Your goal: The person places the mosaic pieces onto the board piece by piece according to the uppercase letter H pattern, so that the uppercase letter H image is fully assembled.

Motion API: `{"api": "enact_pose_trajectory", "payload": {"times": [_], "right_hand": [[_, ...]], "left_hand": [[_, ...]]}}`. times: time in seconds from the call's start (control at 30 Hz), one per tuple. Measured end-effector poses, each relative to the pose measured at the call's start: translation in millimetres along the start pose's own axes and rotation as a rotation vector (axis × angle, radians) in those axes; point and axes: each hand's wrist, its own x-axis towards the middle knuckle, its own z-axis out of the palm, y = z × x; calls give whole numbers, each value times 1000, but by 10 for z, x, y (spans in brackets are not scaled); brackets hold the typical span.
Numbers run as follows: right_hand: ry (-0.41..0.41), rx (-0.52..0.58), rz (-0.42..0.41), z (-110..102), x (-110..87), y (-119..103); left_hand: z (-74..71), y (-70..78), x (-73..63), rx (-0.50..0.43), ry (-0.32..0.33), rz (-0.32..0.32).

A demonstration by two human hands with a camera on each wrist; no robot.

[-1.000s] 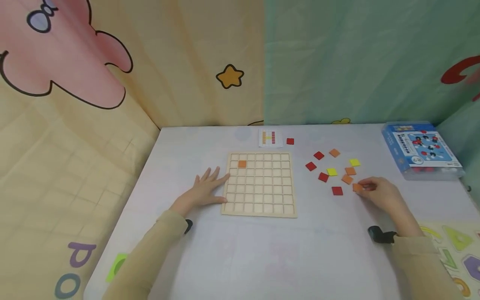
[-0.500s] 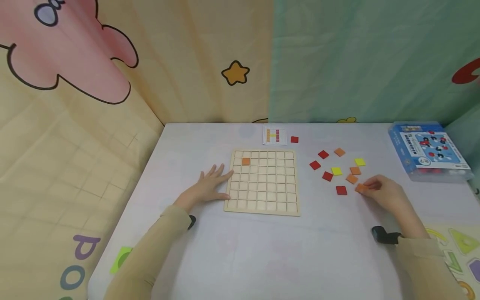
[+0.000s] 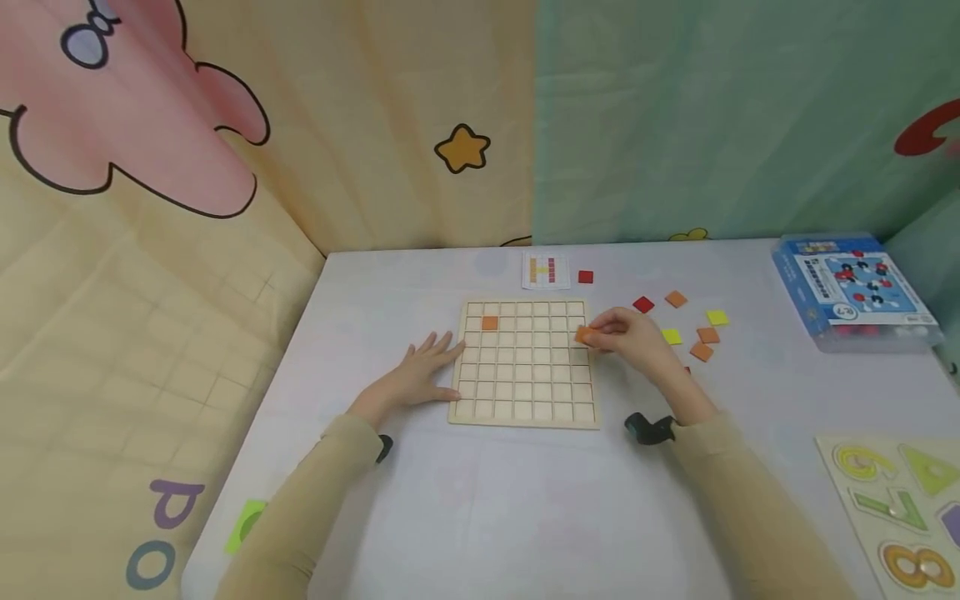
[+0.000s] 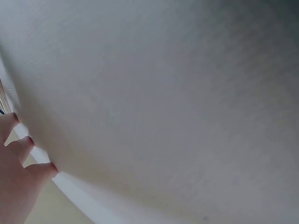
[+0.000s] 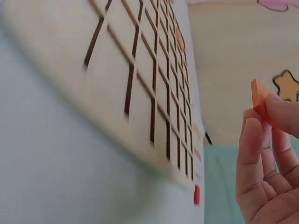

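Observation:
A wooden grid board (image 3: 525,367) lies in the middle of the table, with one orange tile (image 3: 490,322) set in a cell near its upper left. My left hand (image 3: 411,377) rests at the board's left edge, fingers spread, thumb and a finger touching the frame. Between thumb and fingertips my right hand (image 3: 633,337) pinches another orange square tile (image 5: 259,99), held above the board's right edge. Right of that hand lie loose tiles: a red tile (image 3: 643,305), a yellow tile (image 3: 717,317) and an orange tile (image 3: 677,298) among several. Some are partly hidden by the hand.
A small pattern card (image 3: 546,272) lies behind the board, beside a single red tile (image 3: 586,277). A blue boxed set (image 3: 858,292) stands at the back right. A number puzzle board (image 3: 892,508) lies front right, and a green piece (image 3: 246,525) front left.
My right hand has picked the orange tile up from the loose tiles and carried it left to the board's right edge. The left hand stays at the board.

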Motion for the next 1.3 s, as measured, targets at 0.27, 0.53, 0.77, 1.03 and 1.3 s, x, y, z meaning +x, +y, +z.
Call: {"api": "enact_pose_trajectory", "payload": {"times": [0.27, 0.53, 0.77, 1.03, 1.3], "right_hand": [[-91, -12, -76, 790, 343, -384], [-75, -96, -77, 1134, 487, -549], [-51, -114, -56, 1215, 560, -575], [-27, -187, -106, 1240, 621, -567], [-51, -204, -104, 1290, 623, -617]], "left_hand": [[144, -52, -25, -36, 0, 7], [159, -42, -19, -35, 7, 17], [129, -26, 42, -17, 12, 28], [87, -23, 58, 14, 22, 22], [52, -37, 20, 22, 29, 10]]}}
